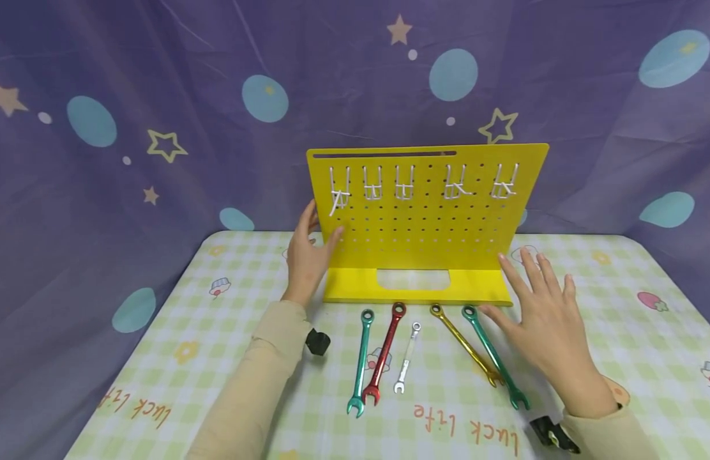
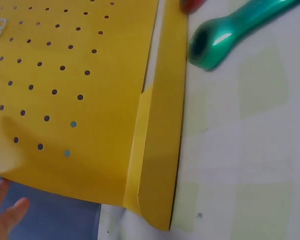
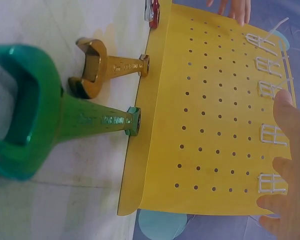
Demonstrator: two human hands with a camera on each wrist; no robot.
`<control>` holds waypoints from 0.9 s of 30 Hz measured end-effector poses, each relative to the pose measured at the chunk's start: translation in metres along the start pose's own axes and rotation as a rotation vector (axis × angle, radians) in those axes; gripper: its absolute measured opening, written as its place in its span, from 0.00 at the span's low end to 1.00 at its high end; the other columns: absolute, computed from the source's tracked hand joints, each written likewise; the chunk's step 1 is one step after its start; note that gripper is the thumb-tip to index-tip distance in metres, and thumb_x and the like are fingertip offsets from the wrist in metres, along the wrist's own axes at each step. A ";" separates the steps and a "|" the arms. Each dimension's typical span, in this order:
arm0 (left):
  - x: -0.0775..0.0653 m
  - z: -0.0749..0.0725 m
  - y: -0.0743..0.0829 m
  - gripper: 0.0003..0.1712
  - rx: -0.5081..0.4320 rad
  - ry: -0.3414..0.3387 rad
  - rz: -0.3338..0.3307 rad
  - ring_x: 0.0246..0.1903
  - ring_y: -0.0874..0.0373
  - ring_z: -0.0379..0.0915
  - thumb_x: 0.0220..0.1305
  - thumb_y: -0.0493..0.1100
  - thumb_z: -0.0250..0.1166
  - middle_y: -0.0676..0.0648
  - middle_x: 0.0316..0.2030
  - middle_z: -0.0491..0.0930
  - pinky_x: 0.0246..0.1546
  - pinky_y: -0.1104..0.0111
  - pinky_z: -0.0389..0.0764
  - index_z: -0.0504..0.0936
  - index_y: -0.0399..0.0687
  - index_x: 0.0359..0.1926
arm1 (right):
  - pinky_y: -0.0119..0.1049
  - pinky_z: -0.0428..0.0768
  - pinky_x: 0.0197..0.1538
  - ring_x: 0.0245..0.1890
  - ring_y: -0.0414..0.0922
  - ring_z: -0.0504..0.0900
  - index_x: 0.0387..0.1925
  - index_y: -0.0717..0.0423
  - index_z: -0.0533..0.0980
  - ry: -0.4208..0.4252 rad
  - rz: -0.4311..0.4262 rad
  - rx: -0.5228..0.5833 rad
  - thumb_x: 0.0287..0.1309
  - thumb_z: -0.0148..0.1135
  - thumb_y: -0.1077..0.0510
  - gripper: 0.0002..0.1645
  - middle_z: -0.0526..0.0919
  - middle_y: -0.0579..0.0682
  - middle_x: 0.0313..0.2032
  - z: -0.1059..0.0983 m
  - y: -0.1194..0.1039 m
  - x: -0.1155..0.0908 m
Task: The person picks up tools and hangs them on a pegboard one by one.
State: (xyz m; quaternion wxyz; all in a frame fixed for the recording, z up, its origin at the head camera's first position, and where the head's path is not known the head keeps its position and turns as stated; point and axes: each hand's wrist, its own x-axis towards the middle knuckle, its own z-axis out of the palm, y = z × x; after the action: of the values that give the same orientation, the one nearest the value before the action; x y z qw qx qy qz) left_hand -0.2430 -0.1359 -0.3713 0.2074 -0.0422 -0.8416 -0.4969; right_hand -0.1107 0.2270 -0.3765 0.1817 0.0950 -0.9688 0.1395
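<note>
A yellow pegboard stand (image 1: 412,255) stands upright on its base, with several white wire hooks (image 1: 403,183) along its upper part. My left hand (image 1: 308,259) is at the board's left edge, thumb toward the front; whether it touches is unclear. My right hand (image 1: 547,319) hovers with fingers spread near the base's right end, holding nothing. In front of the base lie combination wrenches: a teal one (image 1: 362,361), a red one (image 1: 385,358), a small silver one (image 1: 408,356), a gold one (image 1: 467,345) and a green one (image 1: 495,358). The right wrist view shows the green wrench's open jaw up close.
A checkered cloth (image 1: 240,358) with printed lettering covers the table. Behind it hangs a purple curtain (image 1: 188,76) with stars and ovals. A black wrist device (image 1: 317,342) sits by the left cuff, another (image 1: 553,434) by the right.
</note>
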 end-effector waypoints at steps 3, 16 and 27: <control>0.005 0.002 0.000 0.44 -0.045 0.022 -0.022 0.60 0.53 0.70 0.64 0.58 0.67 0.47 0.64 0.72 0.57 0.59 0.74 0.59 0.57 0.75 | 0.68 0.36 0.69 0.75 0.60 0.44 0.78 0.42 0.51 0.002 -0.001 0.003 0.61 0.61 0.33 0.52 0.45 0.57 0.77 -0.001 -0.001 0.000; 0.022 0.009 -0.011 0.32 -0.120 0.028 -0.060 0.50 0.52 0.73 0.63 0.46 0.70 0.45 0.52 0.75 0.49 0.62 0.77 0.70 0.52 0.66 | 0.67 0.38 0.70 0.75 0.62 0.46 0.78 0.41 0.49 -0.006 0.020 0.058 0.62 0.63 0.36 0.51 0.49 0.61 0.76 -0.006 0.004 0.002; 0.025 0.006 -0.015 0.23 -0.110 0.029 -0.081 0.44 0.52 0.74 0.59 0.48 0.73 0.46 0.44 0.79 0.48 0.61 0.76 0.79 0.49 0.54 | 0.66 0.54 0.67 0.72 0.62 0.54 0.77 0.48 0.55 0.067 0.012 0.214 0.63 0.66 0.43 0.48 0.56 0.59 0.74 -0.013 -0.006 0.009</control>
State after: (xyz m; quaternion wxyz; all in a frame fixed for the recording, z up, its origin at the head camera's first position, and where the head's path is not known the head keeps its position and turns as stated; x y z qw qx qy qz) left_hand -0.2714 -0.1416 -0.3766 0.1964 -0.0122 -0.8110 -0.5510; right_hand -0.1138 0.2242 -0.3599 0.2018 0.1034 -0.9424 0.2461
